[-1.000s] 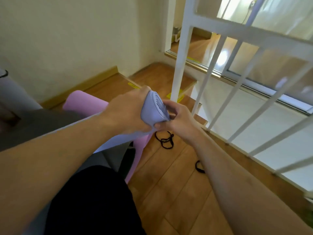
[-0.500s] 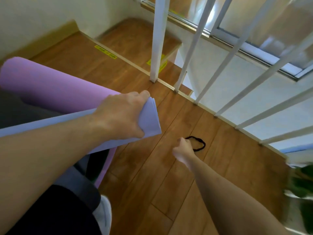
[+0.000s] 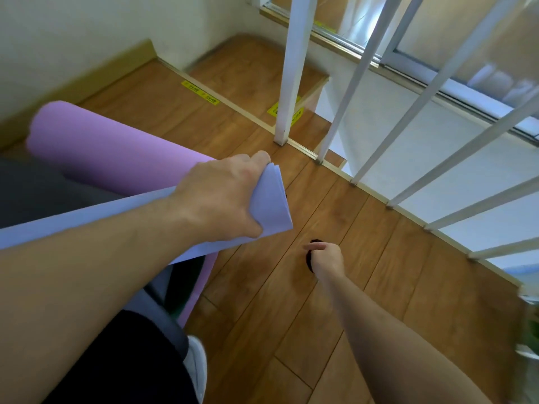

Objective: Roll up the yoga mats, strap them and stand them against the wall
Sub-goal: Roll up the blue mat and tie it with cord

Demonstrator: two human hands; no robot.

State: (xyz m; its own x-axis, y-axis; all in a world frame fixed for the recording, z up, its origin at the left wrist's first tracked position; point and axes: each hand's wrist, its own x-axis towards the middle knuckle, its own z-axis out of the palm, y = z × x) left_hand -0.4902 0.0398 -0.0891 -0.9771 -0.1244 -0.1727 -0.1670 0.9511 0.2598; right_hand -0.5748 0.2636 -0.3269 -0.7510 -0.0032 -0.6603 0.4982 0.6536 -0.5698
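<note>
**Mat end gripped, strap under the other hand**

Left hand (image 3: pixel 226 196) clamped round the end of the rolled lavender mat (image 3: pixel 271 205), held off the floor, roll running back under the forearm. Below and right of that grip, right hand (image 3: pixel 325 258) down at the wooden floor (image 3: pixel 364 287) on the black strap (image 3: pixel 309 262), fingers curled over it (pinch itself hidden; cannot tell if lifted). Behind the gripped mat lies a pink rolled mat (image 3: pixel 116 153). Beyond: white railing (image 3: pixel 291 68), wall (image 3: pixel 73 39).

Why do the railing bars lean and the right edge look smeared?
Head view: the wide-angle lens splays the white railing bars; the far right edge is motion-blurred; daylight washes out the glass; the left hand on the rolled lavender mat stays sharp.
</note>
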